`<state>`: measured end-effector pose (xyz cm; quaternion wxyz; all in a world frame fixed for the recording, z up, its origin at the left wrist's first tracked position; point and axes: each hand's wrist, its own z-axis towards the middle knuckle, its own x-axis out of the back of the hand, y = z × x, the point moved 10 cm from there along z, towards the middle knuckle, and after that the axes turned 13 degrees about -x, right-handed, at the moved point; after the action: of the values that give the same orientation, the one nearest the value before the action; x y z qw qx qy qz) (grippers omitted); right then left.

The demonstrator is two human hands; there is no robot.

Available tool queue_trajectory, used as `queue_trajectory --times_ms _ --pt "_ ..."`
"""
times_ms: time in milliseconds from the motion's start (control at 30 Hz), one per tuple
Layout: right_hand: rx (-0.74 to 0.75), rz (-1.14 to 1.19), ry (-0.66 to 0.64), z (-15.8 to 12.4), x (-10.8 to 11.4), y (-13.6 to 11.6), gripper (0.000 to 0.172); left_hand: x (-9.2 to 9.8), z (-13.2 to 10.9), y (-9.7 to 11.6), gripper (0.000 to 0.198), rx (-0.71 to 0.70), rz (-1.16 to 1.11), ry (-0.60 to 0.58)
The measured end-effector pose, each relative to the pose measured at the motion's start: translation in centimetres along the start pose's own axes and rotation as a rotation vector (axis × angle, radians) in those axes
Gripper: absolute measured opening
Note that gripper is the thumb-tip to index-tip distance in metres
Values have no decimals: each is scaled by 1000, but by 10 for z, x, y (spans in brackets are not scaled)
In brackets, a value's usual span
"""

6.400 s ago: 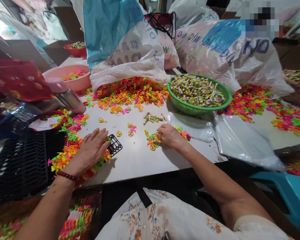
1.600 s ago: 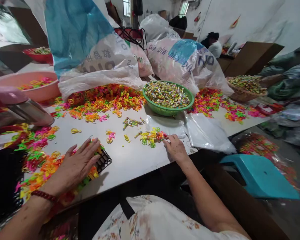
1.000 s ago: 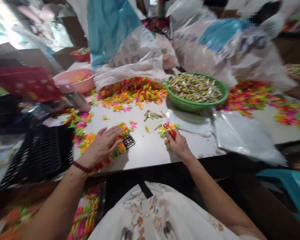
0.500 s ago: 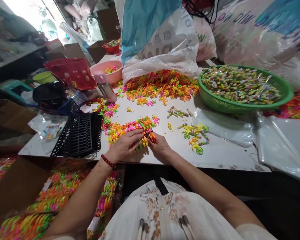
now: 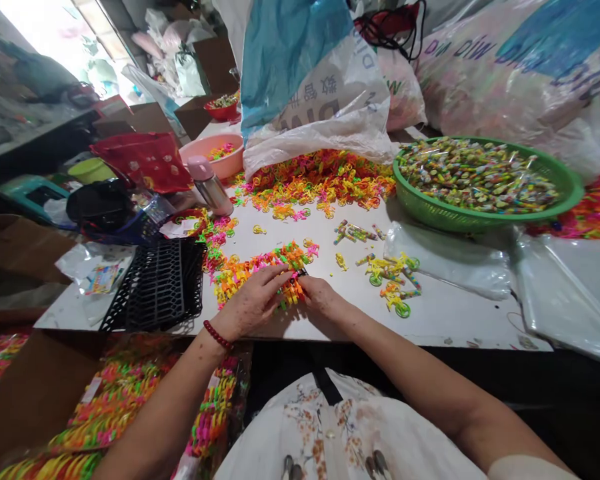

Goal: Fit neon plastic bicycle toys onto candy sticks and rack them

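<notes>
Bright small plastic toys [image 5: 230,277] stand packed in close rows near the table's front edge. Across their front rows lies my left hand [image 5: 253,297], a dark red bead bracelet on its wrist, its fingers curved over the toys and its thumb on the near side. My right hand [image 5: 321,297] is closed at the right end of the rows, beside some orange toys [image 5: 293,291]. A short black edge shows above its fingertips; whatever those fingers pinch is hidden.
Black plastic grids [image 5: 155,283] are stacked at left. Behind lie a heap of loose toys [image 5: 325,180], a large sack [image 5: 315,73] and a steel flask [image 5: 211,187]. At right are a green basket [image 5: 420,210] of wrapped sticks, clear bags [image 5: 450,260] and a few yellow-green toys [image 5: 395,270].
The orange toys seen at my right fingers earlier now stand at the end of the rows. My left hand stays on the rows. The whole view has shifted slightly.
</notes>
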<state>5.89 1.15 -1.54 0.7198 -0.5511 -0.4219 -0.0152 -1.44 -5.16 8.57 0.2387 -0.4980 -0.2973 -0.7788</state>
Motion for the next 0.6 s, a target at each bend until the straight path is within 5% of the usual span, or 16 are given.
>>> queue_trajectory --times_ms 167,333,467,600 --pt "-39 -17 17 5 -1 2 11 -21 9 6 55 -27 159 -185" --pt "-82 28 1 -7 6 -2 14 -31 6 1 58 -25 236 -166" --pt "-56 -11 157 -50 55 5 25 -33 4 -1 61 -56 245 -138" --pt "-213 -420 376 -109 132 49 25 -33 4 0 63 -72 253 -155"
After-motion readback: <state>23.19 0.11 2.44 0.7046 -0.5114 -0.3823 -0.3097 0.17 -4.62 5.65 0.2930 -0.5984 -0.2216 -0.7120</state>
